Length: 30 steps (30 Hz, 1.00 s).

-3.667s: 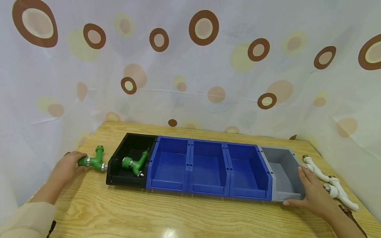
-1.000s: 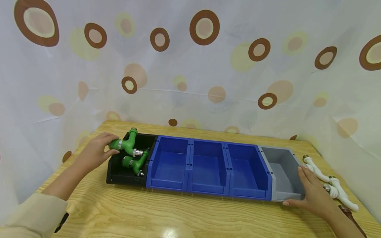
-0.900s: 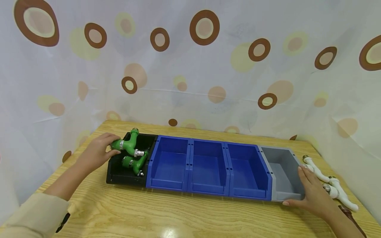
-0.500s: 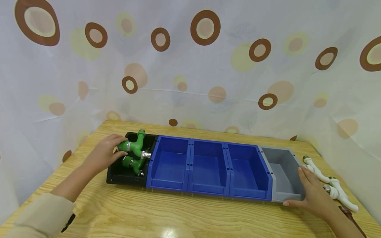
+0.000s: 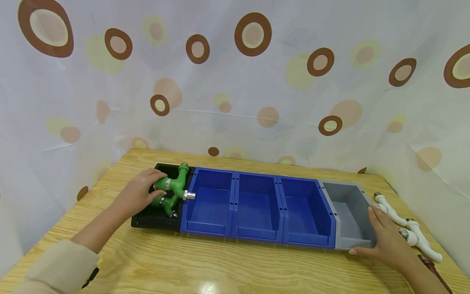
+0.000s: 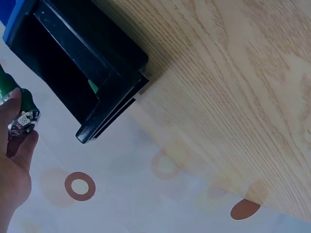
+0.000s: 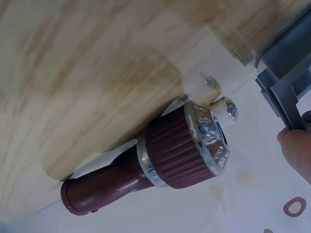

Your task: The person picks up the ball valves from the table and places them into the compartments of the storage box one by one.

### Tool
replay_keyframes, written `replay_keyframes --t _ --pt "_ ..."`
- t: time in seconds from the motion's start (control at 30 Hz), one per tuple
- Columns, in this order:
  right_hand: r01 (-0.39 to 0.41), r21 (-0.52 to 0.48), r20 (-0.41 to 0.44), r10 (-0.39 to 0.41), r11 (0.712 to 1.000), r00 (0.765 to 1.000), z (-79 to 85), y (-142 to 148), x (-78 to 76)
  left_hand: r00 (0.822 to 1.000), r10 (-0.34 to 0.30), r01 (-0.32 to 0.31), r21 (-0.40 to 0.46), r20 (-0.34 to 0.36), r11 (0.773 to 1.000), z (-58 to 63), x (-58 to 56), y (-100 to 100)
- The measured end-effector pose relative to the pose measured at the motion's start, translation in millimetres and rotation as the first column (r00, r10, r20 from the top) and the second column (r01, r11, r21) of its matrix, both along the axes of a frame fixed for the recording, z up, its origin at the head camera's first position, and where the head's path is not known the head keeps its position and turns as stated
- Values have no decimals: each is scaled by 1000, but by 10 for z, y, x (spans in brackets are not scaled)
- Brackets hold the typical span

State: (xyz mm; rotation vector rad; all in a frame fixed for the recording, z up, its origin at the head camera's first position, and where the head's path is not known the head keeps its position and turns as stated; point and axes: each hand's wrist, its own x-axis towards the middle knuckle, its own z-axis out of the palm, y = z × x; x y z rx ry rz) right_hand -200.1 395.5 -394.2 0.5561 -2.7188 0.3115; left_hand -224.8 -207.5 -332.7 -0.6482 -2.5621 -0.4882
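Note:
My left hand grips a green plastic tap by its ribbed knob, above the black bin at the row's left end. Its metal spout tip overhangs the edge of the neighbouring blue bin. Beneath it, a second green tap lies inside the black bin, partly covered. At the left edge of the left wrist view, the left hand holds the tap's knob end. My right hand rests on the right side of the grey bin, thumb at its front corner, fingers extended.
Three blue bins join the black and grey ones in one row on the wooden table. White taps lie right of the grey bin. A brown tap lies nearer me. A patterned sheet hangs behind.
My left hand has lifted the green tap from the table left of the black bin and carried it rightward over that bin. The right hand stays on the grey bin.

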Motion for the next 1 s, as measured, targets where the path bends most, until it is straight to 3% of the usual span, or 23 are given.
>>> replay_keyframes --t 0.53,0.77,1.0 --pt "13 7 14 -13 1000 1000 -5 8 2 1000 -4 3 -14 -30 1000 -15 5 290" --pt "14 2 28 -14 1000 1000 -8 7 9 1000 2 -2 -20 12 1000 -17 10 429" --pt "13 -1 26 -13 1000 1000 -9 3 4 1000 -2 2 -23 5 1000 -28 -2 555"
